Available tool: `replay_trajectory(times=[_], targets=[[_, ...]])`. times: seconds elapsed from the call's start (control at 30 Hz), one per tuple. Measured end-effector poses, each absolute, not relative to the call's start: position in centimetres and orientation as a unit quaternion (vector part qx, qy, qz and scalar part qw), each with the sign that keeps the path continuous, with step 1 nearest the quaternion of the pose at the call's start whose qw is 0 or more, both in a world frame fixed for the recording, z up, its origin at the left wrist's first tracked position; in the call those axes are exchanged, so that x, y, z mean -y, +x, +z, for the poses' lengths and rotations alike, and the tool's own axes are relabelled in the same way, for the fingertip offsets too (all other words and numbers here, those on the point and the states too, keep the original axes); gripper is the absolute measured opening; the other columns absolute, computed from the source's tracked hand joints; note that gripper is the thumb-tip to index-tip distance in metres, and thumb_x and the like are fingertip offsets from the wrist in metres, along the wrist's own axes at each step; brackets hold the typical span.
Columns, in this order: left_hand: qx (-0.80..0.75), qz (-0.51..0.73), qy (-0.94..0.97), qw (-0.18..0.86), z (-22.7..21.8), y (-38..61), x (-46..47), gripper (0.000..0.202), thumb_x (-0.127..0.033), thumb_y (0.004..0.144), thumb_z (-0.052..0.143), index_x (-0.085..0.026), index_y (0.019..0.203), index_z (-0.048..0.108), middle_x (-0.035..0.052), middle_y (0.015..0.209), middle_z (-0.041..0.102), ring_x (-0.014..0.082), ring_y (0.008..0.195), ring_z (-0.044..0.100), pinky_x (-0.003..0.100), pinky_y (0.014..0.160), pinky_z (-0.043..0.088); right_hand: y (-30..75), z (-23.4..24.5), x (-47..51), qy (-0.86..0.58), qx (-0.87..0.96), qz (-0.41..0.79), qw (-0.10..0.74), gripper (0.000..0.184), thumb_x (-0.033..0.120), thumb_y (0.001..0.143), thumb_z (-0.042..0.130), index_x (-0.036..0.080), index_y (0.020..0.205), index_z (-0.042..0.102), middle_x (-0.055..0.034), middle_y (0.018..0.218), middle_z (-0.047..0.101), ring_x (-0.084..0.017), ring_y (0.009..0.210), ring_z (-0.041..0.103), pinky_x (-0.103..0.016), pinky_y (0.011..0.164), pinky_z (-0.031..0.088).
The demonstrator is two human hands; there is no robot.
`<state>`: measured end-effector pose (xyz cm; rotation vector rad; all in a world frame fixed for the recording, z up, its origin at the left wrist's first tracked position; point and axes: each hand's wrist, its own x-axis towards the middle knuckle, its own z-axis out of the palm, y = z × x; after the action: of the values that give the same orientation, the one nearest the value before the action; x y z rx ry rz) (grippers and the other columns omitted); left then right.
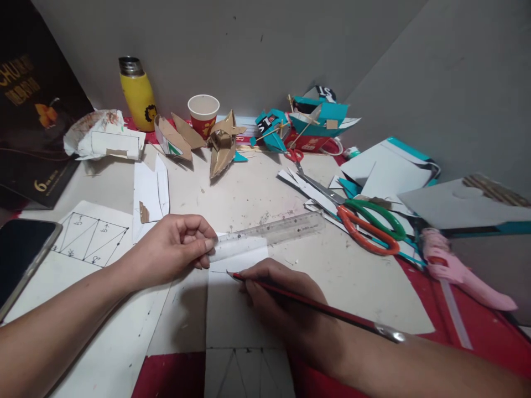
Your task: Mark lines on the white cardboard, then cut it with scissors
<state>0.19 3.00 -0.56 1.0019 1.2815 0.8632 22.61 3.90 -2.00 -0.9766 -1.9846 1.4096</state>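
My left hand [185, 246] pinches one end of a clear plastic ruler [286, 225], which slants up to the right across the top of a white paper strip [232, 315]. In my right hand [286, 298] is a red and black pencil [319, 307] with a metal cap at its rear end. Its tip touches the strip, at the end of a short dark line just below the ruler. Lower on the strip, a cross line and several slanted lines are drawn. Left of my left hand lies paper with a triangle drawing [93, 237].
Scissors [369, 226], cardboard scraps [385, 171] and a pink glue gun [460, 271] lie to the right. Along the back stand a yellow bottle [136, 97], a paper cup [203, 113] and folded cardboard boats [224, 146]. A phone [25, 260] lies at left.
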Motion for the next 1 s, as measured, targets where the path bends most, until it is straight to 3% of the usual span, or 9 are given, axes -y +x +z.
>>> replay_trajectory(times=[0.17, 0.37, 0.67, 0.77, 0.87, 1.0], targets=[[-0.550, 0.378, 0.427, 0.610, -0.7, 0.0, -2.9, 0.013, -0.028, 0.080, 0.069, -0.016, 0.079, 0.064, -0.0012, 0.057, 0.064, 0.0098, 0.055, 0.060, 0.021, 0.058, 0.048, 23.3, -3.0, -3.5, -0.367, 0.689, 0.550, 0.296, 0.013, 0.021, 0.095, 0.056, 0.025, 0.097, 0.068, -0.0002, 0.078, 0.067, -0.009, 0.054, 0.058, -0.019, 0.046, 0.048], [-0.537, 0.393, 0.422, 0.616, -1.1, -0.1, -2.8, 0.014, -0.028, 0.081, 0.070, -0.016, 0.081, 0.063, -0.0025, 0.057, 0.063, 0.0089, 0.056, 0.061, 0.020, 0.058, 0.049, 23.1, -2.5, -3.1, -0.344, 0.604, 0.583, 0.421, 0.016, 0.022, 0.097, 0.056, 0.031, 0.103, 0.068, 0.0014, 0.079, 0.069, -0.009, 0.055, 0.063, -0.017, 0.046, 0.053], [-0.532, 0.391, 0.442, 0.608, -1.1, -0.4, -2.9, 0.017, -0.031, 0.083, 0.071, -0.015, 0.083, 0.064, -0.0001, 0.060, 0.066, 0.0083, 0.055, 0.060, 0.019, 0.057, 0.048, 23.0, -1.9, -3.1, -0.276, 0.622, 0.550, 0.484, 0.023, 0.024, 0.099, 0.051, 0.028, 0.112, 0.070, -0.0043, 0.087, 0.070, -0.014, 0.066, 0.067, -0.024, 0.050, 0.057], [-0.525, 0.400, 0.451, 0.600, -1.5, -0.5, -2.9, 0.019, -0.033, 0.083, 0.071, -0.015, 0.084, 0.064, 0.0008, 0.061, 0.067, 0.0097, 0.056, 0.061, 0.020, 0.057, 0.048, 22.7, -2.0, -3.0, -0.267, 0.603, 0.558, 0.504, 0.019, 0.027, 0.098, 0.054, 0.026, 0.106, 0.071, -0.0038, 0.083, 0.072, -0.014, 0.063, 0.067, -0.024, 0.051, 0.056], [-0.517, 0.417, 0.457, 0.592, -1.8, -0.7, -2.8, 0.024, -0.036, 0.081, 0.073, -0.015, 0.084, 0.064, 0.0012, 0.060, 0.067, 0.0110, 0.055, 0.062, 0.022, 0.056, 0.049, 22.7, -1.5, -3.0, -0.282, 0.581, 0.591, 0.483, 0.017, 0.032, 0.099, 0.054, 0.023, 0.098, 0.068, -0.0028, 0.080, 0.072, -0.012, 0.058, 0.066, -0.024, 0.052, 0.054], [-0.510, 0.435, 0.463, 0.580, -1.6, -0.7, -2.7, 0.025, -0.036, 0.079, 0.074, -0.014, 0.083, 0.063, 0.0038, 0.065, 0.069, 0.0120, 0.055, 0.063, 0.023, 0.055, 0.050, 23.0, 0.7, -3.6, -0.319, 0.616, 0.628, 0.352, 0.031, 0.043, 0.100, 0.049, 0.018, 0.087, 0.062, -0.0032, 0.077, 0.069, -0.011, 0.056, 0.063, -0.024, 0.054, 0.054]])
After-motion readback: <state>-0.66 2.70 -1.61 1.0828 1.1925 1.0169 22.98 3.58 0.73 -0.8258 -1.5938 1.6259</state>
